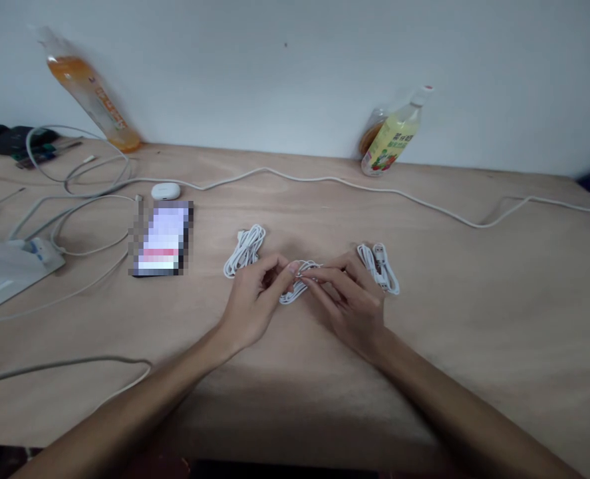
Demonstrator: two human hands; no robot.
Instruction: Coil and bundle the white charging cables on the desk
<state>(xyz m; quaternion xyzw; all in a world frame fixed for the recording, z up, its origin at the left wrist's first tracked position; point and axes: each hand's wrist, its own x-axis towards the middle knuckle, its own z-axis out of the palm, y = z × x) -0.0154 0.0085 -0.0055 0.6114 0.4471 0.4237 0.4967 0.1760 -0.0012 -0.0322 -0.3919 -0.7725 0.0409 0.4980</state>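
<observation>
Between my hands is a coiled white cable (293, 293), low over the wooden table or resting on it. My left hand (257, 293) pinches the coil's left side between thumb and fingers. From the other side, my right hand (350, 293) has its thumb and fingertips closed on the upper strands. What lies right at the fingertips is too small to make out. A bundled white cable (245, 250) lies just beyond my left hand. Another folded white cable (379, 268), with a USB plug showing, lies by my right hand.
A phone (163, 237) and a white earbud case (165, 191) lie at left, near a white power strip (15, 266) with loose cables. One long white cord (295, 178) crosses the table behind. An orange drink bottle (92, 100) and a yellow bottle (393, 138) stand by the wall.
</observation>
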